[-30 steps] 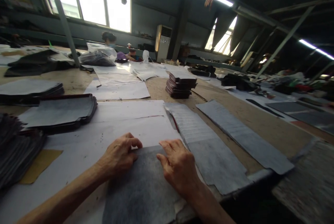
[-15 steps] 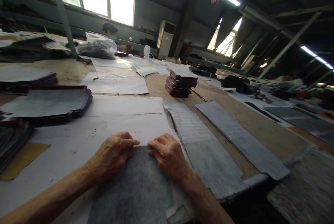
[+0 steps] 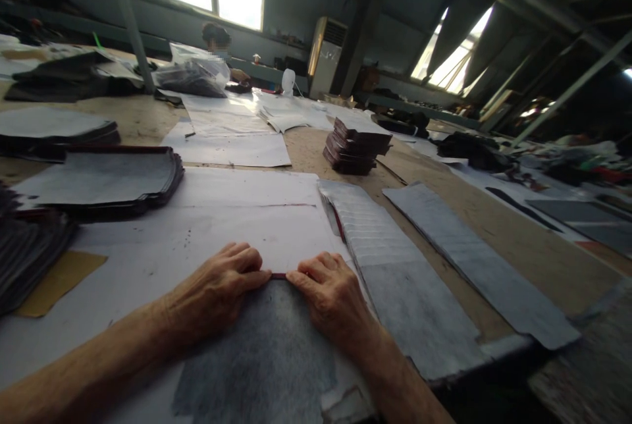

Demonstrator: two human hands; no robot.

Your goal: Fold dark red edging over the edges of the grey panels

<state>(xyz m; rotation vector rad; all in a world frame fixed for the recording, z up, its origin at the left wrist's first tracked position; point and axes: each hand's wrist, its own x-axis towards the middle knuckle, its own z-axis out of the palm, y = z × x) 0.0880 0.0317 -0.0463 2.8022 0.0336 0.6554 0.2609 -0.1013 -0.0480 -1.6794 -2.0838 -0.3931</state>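
A grey-backed sheet of material (image 3: 261, 351) lies flat in front of me on white paper (image 3: 232, 233). Along its far edge a narrow dark red strip (image 3: 279, 276) shows, turned over toward me. My left hand (image 3: 224, 286) is closed at the left part of that edge, thumb pressing on the strip. At the right part, my right hand (image 3: 328, 289) is closed in the same way, its thumb a short gap from the left one. The fingers hide both ends of the edge.
Right of my hands lie a grey stack of panels (image 3: 395, 266) and another grey panel (image 3: 474, 259). Stacked grey pieces (image 3: 113, 177) and a brown card (image 3: 62, 282) are at left. Beyond stands a dark red pile (image 3: 355, 147). A person (image 3: 216, 39) is across the table.
The far edge of the grey sheet has been folded over, so its dark red side now shows between my thumbs. The view has shifted slightly.
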